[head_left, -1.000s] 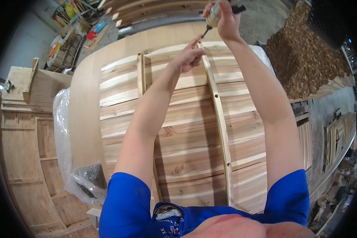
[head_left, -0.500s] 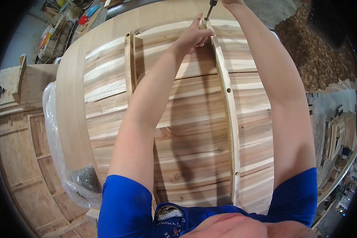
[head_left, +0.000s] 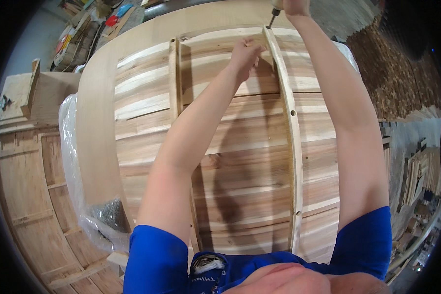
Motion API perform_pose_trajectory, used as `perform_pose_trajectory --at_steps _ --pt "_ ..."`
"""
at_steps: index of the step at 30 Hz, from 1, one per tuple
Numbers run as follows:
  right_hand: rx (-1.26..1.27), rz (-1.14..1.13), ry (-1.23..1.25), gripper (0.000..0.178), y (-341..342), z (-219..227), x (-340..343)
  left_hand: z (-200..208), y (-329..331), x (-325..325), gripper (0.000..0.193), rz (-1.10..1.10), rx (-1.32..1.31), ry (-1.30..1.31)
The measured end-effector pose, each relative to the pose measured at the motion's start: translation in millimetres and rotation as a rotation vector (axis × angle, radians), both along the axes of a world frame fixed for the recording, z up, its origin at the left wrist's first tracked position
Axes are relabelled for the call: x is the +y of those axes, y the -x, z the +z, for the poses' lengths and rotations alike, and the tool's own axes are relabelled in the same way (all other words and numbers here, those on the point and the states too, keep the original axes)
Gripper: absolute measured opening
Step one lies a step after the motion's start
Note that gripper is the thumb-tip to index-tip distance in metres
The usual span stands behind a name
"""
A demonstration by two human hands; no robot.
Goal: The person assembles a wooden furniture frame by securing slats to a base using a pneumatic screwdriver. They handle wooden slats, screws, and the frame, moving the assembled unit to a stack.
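Note:
My right hand, partly cut off by the upper edge, is closed around a drill driver. Only the tool's nose and thin dark bit show; the bit slants down to the far end of a long wooden batten, at a hole there. My left hand hovers just left of that batten, fingers loosely bent and apart, with nothing visible in them. Beneath both arms lies a striped wooden panel. A second batten runs along it further left, partly hidden by my left forearm.
A pale rounded board lies under the panel. Clear plastic wrap hangs over its left side, with a bag of small dark hardware near the lower left. Stacked wood pieces stand at right; a framed wooden panel lies far left.
My left hand has come off the batten's far end and drawn back slightly toward me, its pointing finger now bent. The view has shifted, while the driver's bit stays at the batten's end.

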State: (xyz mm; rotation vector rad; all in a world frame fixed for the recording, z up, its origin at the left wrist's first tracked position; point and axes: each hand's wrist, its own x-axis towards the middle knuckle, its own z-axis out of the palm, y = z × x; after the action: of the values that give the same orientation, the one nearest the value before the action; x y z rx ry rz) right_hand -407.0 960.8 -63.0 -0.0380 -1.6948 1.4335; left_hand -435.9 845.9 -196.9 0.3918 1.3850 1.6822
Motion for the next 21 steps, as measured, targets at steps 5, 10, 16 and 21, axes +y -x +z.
perform_pose_trajectory --at_steps 5,10,16,21 --pt "0.113 0.091 0.207 0.091 -74.6 16.8 -38.3 51.6 -38.2 -128.7 0.032 -0.159 -0.142 0.013" --pt "0.222 0.107 -0.041 0.104 -252.5 46.0 -140.7 110.0 -90.4 -349.6 0.028 0.144 0.053 0.184" --pt "0.209 -0.152 -0.002 0.094 -467.5 53.8 -259.1 118.8 -173.6 -601.9 0.016 0.852 -0.001 0.094" --pt "0.224 -0.256 0.176 0.092 -588.0 79.6 -290.2 133.1 -194.2 -721.9 0.028 1.163 -0.01 0.097"
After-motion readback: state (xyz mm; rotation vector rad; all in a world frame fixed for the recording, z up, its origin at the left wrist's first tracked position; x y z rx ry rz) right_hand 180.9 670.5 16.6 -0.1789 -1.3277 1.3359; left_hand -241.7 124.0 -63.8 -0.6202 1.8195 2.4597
